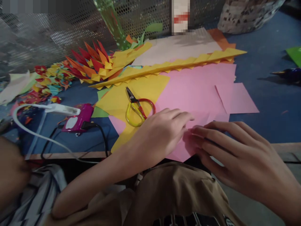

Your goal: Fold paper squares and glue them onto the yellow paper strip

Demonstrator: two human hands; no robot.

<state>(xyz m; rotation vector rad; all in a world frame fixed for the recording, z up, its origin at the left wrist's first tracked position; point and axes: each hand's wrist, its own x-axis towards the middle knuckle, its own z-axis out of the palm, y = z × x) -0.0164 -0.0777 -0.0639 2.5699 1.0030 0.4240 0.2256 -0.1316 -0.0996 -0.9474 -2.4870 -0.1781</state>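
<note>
Pink paper [185, 91] lies on the table, and its near end reaches the front edge. My left hand [168, 128] is on that end, its fingers bent and closed on the paper. From the right, the fingertips of my right hand [235, 150] pinch the same pink paper; the exact fold between the hands is partly hidden. Just beyond my left wrist, scissors [133, 99] with one red and one yellow handle rest on yellow paper [113, 103]. A long pleated yellow paper strip [169, 66] stretches across the sheets. A smaller pink piece [238, 99] lies to the right.
At left, a purple device [77, 121] has white and black cables attached. Behind it are red and orange folded paper spikes [94, 61] and many small paper pieces [50, 77]. A green bottle [110, 23] stands at the back. Another person's striped clothing [42, 194] shows lower left.
</note>
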